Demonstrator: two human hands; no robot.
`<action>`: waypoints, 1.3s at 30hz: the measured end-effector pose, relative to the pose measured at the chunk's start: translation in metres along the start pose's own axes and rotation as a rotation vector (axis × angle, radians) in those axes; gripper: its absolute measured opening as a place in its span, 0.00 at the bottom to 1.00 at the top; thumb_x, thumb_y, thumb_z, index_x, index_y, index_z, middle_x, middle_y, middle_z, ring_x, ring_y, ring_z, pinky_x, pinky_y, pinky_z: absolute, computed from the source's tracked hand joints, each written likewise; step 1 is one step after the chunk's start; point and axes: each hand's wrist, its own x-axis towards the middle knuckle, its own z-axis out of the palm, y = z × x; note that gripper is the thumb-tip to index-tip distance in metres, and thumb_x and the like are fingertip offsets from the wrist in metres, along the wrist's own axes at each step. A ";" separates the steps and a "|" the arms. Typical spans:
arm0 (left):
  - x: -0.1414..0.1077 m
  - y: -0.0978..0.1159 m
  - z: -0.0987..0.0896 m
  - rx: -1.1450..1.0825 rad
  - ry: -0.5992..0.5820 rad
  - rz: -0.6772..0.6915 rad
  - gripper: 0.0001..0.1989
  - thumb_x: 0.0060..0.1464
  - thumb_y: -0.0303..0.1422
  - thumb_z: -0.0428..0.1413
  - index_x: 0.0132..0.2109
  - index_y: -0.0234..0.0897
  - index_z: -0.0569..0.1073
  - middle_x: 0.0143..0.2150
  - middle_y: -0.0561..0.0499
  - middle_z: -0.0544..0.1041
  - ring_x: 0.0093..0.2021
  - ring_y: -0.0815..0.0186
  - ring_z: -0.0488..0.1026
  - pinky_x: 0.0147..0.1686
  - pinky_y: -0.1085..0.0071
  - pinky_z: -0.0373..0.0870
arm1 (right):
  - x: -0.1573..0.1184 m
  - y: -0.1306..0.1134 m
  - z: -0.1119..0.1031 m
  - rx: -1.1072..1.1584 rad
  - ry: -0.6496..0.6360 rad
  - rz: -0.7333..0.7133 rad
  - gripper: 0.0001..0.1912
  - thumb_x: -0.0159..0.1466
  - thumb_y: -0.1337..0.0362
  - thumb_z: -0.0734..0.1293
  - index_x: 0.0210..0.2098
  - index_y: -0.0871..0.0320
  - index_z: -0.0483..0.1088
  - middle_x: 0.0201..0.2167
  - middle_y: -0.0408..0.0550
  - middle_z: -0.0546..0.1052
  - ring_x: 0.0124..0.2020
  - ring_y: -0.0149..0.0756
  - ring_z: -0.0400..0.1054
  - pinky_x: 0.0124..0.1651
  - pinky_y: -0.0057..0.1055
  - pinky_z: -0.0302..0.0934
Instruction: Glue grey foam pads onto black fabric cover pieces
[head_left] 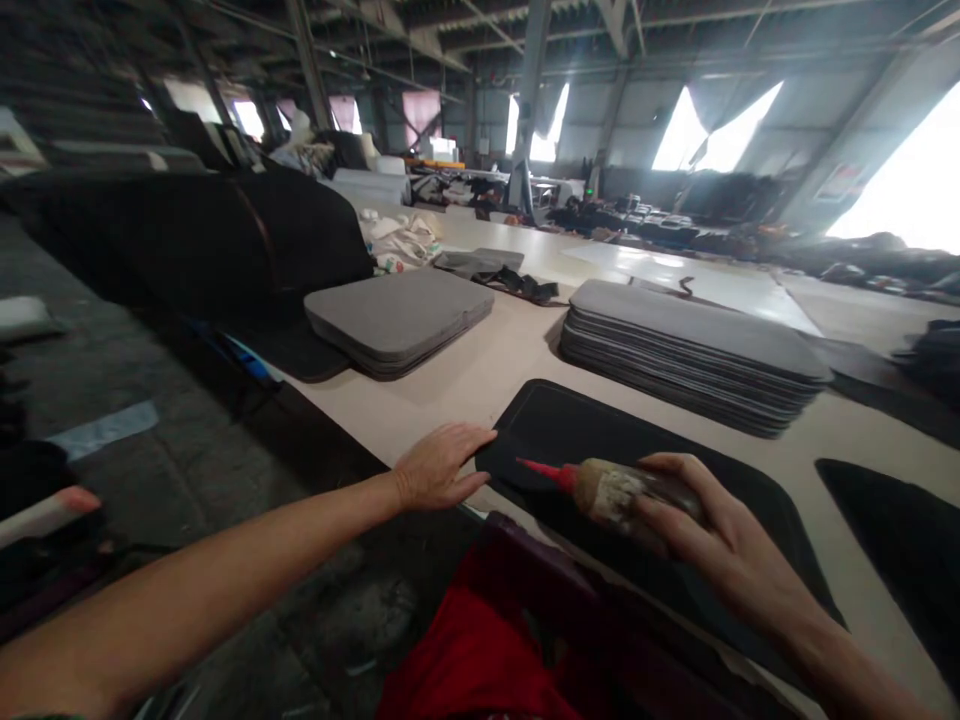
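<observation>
In front of me a black mat (615,430) with rounded corners lies flat on the pale table (420,410). At its left end my left hand (446,465) rests with fingers stretched out and thumb apart, fingertips at the mat's edge. My right hand (697,510) is wrapped round a glue bottle (611,490) with a red pointed nozzle. The bottle is tilted nearly level above the mat, its nozzle pointing left toward my left hand. Its body is smeared with whitish residue. Whether the nozzle tip touches the mat I cannot tell.
A tall stack of grey mats (697,340) stands behind the black mat. Farther left is a lower grey stack (397,315), beside a large black roll of material (187,230). Another black piece (900,540) lies at the right. Black straps (525,285) lie farther back.
</observation>
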 end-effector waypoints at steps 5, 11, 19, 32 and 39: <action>0.001 0.001 -0.001 0.003 0.006 0.001 0.31 0.60 0.48 0.57 0.63 0.33 0.65 0.61 0.38 0.72 0.60 0.51 0.69 0.62 0.51 0.65 | 0.015 -0.009 0.027 -0.161 0.048 -0.219 0.18 0.64 0.50 0.63 0.46 0.56 0.69 0.37 0.47 0.77 0.35 0.40 0.71 0.38 0.34 0.65; 0.003 -0.001 0.000 -0.008 0.015 -0.007 0.30 0.60 0.51 0.58 0.60 0.36 0.69 0.59 0.40 0.74 0.59 0.51 0.70 0.60 0.52 0.67 | 0.031 -0.016 0.044 -0.200 0.064 -0.378 0.15 0.66 0.55 0.62 0.47 0.56 0.69 0.41 0.48 0.75 0.39 0.39 0.70 0.43 0.34 0.63; 0.004 0.000 0.001 -0.014 0.033 0.009 0.22 0.61 0.46 0.58 0.56 0.37 0.72 0.59 0.42 0.73 0.60 0.54 0.70 0.61 0.53 0.66 | 0.038 -0.025 0.050 -0.241 0.031 -0.392 0.12 0.66 0.58 0.62 0.47 0.56 0.68 0.42 0.48 0.74 0.40 0.39 0.70 0.44 0.35 0.61; 0.006 0.001 0.001 -0.026 0.013 0.005 0.23 0.60 0.46 0.59 0.55 0.37 0.72 0.59 0.42 0.73 0.59 0.54 0.69 0.60 0.54 0.66 | 0.045 -0.052 0.046 -0.362 -0.060 -0.382 0.10 0.66 0.60 0.61 0.43 0.57 0.69 0.41 0.49 0.73 0.39 0.40 0.68 0.42 0.35 0.57; 0.006 0.000 0.002 -0.024 0.014 0.007 0.22 0.59 0.45 0.59 0.55 0.37 0.72 0.59 0.43 0.73 0.59 0.53 0.69 0.60 0.54 0.66 | 0.049 -0.061 0.045 -0.400 -0.066 -0.390 0.08 0.67 0.62 0.61 0.43 0.57 0.69 0.40 0.47 0.73 0.39 0.39 0.68 0.42 0.33 0.54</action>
